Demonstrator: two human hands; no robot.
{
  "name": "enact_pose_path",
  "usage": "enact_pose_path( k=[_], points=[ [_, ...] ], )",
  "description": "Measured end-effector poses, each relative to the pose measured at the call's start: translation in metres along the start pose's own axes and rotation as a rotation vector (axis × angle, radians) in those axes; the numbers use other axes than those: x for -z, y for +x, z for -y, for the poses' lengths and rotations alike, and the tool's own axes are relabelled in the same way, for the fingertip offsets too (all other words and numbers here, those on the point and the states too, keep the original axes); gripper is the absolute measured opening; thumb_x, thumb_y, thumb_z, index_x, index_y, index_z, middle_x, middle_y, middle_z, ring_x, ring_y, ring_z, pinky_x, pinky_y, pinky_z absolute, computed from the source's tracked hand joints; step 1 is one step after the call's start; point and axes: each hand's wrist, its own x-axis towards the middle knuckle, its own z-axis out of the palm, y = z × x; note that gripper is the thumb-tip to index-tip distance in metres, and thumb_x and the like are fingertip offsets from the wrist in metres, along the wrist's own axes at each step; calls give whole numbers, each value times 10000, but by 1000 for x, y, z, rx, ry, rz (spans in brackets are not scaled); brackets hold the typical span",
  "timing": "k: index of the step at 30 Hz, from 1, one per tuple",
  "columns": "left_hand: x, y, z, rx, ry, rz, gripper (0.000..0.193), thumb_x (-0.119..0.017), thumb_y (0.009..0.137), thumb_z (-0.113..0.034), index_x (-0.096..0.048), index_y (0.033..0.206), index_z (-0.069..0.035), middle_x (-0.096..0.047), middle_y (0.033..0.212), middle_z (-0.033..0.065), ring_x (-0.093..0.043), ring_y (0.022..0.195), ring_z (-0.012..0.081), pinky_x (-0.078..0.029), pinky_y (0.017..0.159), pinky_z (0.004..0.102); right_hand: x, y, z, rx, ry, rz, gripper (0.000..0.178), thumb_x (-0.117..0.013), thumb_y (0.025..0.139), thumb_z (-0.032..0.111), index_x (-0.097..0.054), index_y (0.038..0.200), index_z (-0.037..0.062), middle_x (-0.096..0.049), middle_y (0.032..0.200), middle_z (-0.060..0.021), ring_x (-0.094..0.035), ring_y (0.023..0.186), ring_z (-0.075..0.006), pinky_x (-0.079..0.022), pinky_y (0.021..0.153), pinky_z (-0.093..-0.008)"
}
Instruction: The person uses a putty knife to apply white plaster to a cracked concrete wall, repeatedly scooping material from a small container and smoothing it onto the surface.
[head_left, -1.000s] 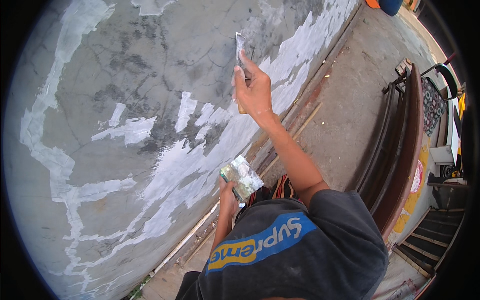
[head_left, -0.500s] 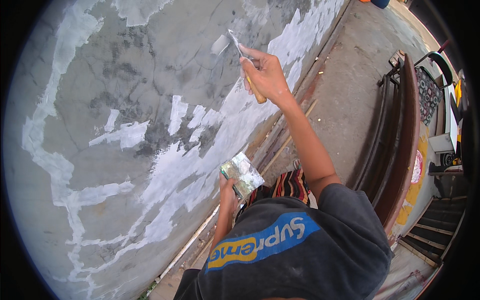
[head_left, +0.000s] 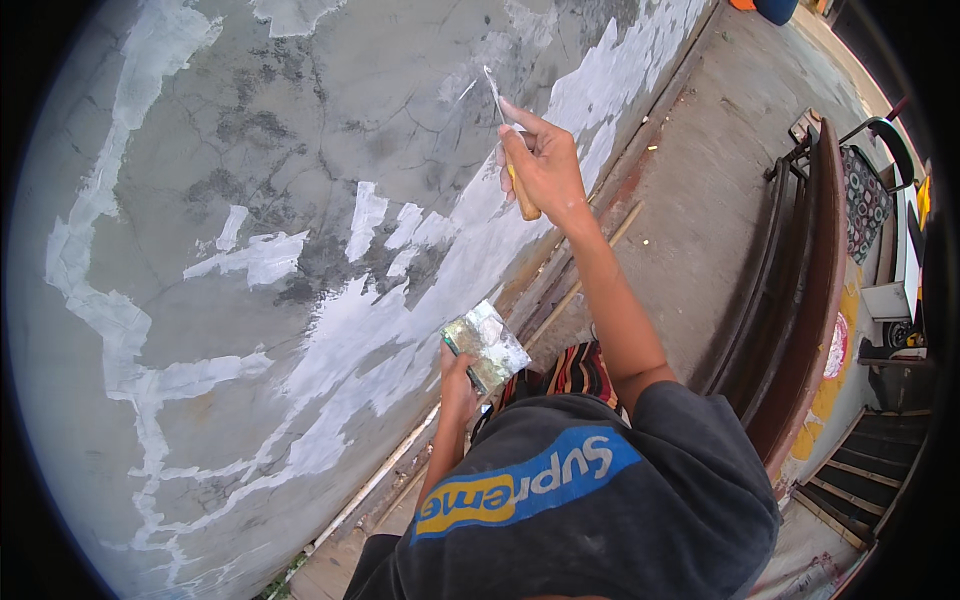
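Note:
In my right hand [head_left: 545,170] is a putty knife with a wooden handle [head_left: 524,196], fingers wrapped round it and the index finger laid along the metal. Its thin blade [head_left: 492,86] is seen nearly edge-on at the grey wall [head_left: 330,110], beside a narrow white streak of filler [head_left: 468,90]. Whether the blade touches the wall I cannot tell. Lower down, close to my body, my left hand [head_left: 457,385] grips a small square board [head_left: 487,345] smeared with white filler, its thumb over the edge.
White filler patches [head_left: 265,258] and long bands cross the cracked wall. A bamboo pole [head_left: 580,285] lies along the wall's foot. To the right stands a long brown bench [head_left: 815,290], with a patterned chair seat [head_left: 862,205] behind it and a dark slatted piece [head_left: 870,470] farther down.
The broad white smear by the blade has gone, leaving a thin streak. My right hand and the knife have shifted slightly right and down in the picture, the view moving a little too.

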Motion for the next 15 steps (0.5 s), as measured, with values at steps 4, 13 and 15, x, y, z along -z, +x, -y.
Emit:
enact_pose_path(
  k=[4, 13, 15],
  points=[
    [11, 3, 6, -12, -1, 3, 631, -408, 795, 33, -315, 1415, -38, -511, 1284, 132, -544, 1146, 258, -479, 975, 385, -20, -14, -4, -18, -34, 78, 431, -559, 978, 112, -490, 1396, 33, -560, 658, -38, -528, 473, -96, -428, 394, -264],
    [22, 0, 11, -1, -70, 31, 660, -408, 791, 27, -294, 1436, -61, -500, 1294, 120, -540, 1158, 251, -471, 976, 386, 10, -3, -49, 46, -4, -147, 438, -562, 969, 94, -490, 1396, 25, -567, 662, -38, -514, 476, -89, -441, 435, -266],
    [26, 1, 13, -13, -2, -13, 649, -410, 785, 36, -313, 1421, -51, -504, 1289, 133, -541, 1151, 257, -476, 977, 383, 15, 11, -70, 76, -25, -174, 452, -560, 984, 109, -461, 1417, 24, -552, 671, -30, -517, 492, -83, -448, 435, -259]
  ],
)
